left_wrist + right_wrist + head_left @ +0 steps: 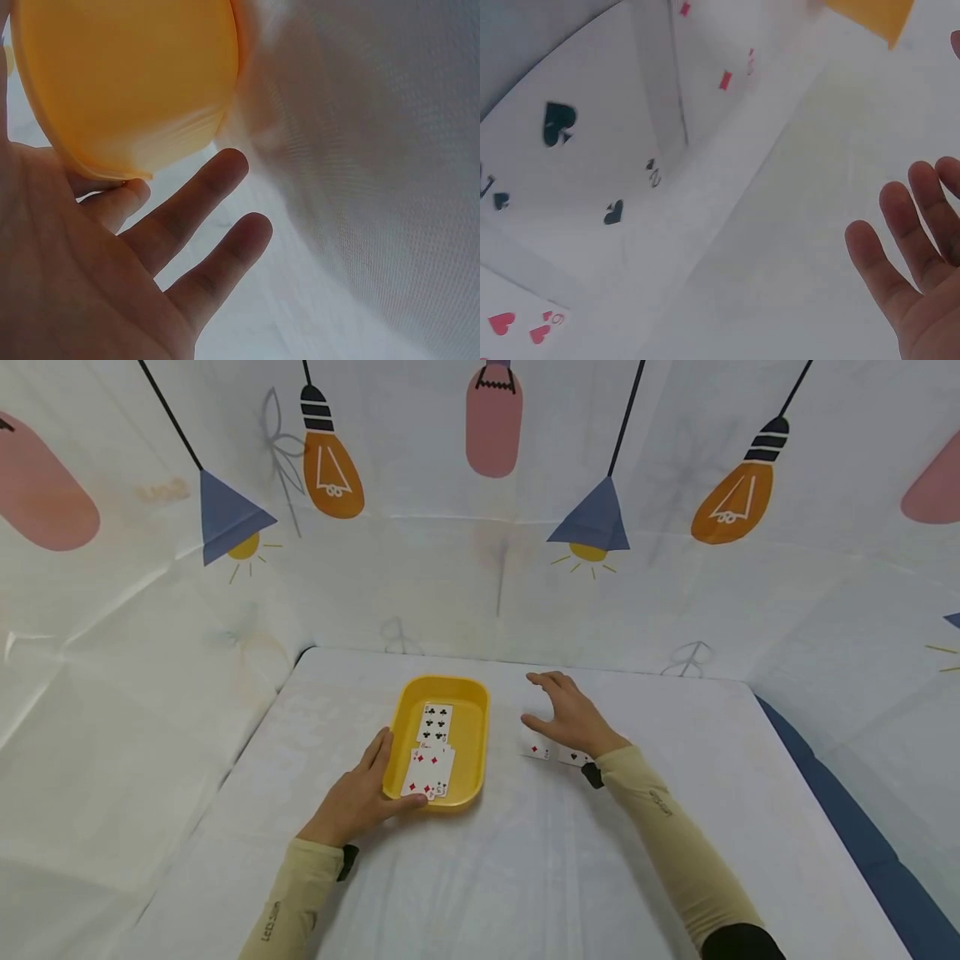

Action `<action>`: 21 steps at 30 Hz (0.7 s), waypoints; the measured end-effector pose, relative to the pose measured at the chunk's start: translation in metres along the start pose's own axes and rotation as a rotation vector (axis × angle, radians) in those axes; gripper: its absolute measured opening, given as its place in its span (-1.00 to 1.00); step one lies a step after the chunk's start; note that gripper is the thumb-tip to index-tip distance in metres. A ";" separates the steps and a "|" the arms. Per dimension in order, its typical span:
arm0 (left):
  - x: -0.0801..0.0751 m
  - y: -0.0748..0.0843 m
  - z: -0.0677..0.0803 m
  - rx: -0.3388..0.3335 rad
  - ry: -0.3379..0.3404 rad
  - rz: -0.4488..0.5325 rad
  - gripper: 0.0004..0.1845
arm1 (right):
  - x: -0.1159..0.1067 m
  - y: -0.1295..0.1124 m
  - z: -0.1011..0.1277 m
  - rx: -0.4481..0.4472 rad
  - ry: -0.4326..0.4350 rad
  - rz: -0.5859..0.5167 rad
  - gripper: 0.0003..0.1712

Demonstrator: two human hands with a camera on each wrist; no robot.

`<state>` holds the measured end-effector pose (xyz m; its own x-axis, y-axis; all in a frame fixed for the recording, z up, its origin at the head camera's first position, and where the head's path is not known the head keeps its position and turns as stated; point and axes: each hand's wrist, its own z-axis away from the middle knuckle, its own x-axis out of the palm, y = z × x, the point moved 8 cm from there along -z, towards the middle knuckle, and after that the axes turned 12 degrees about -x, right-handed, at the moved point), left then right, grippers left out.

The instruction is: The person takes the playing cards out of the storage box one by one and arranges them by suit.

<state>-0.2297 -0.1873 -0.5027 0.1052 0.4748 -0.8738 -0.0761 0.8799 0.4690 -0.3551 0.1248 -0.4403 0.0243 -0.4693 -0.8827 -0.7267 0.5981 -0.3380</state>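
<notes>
My left hand (352, 797) grips the yellow tray (477, 718) at its near left corner, thumb over the near rim and fingers along the left side. In the left wrist view, one fingertip meets the tray's rim while two other fingers (206, 199) stretch away from it. Inside the tray lie a six of clubs (435, 722) and, overlapping below it, a four of diamonds (427, 768) on another card. My right hand (573, 714) hovers with spread fingers over a diamond card (535, 749) and a spade card (572, 757), partly covering them; nothing is in it.
A heart card (525, 322) lies beside the spade card in the right wrist view, hidden by the arm from the head camera. White cloth covers the table (510, 877). A patterned curtain (420, 577) stands behind its far edge, and dark blue fabric (847, 802) borders the right side.
</notes>
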 end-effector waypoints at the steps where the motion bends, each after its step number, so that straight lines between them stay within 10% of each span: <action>1: 0.000 0.000 0.000 0.000 0.001 -0.001 0.43 | 0.000 -0.002 -0.002 -0.009 0.006 -0.002 -0.13; 21: -0.002 0.007 0.002 -0.004 0.007 -0.002 0.42 | 0.018 -0.035 -0.029 -0.068 0.005 -0.009 -0.18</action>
<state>-0.2281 -0.1821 -0.4975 0.0984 0.4727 -0.8757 -0.0795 0.8809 0.4666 -0.3488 0.0767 -0.4354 0.0277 -0.4772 -0.8784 -0.7715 0.5486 -0.3224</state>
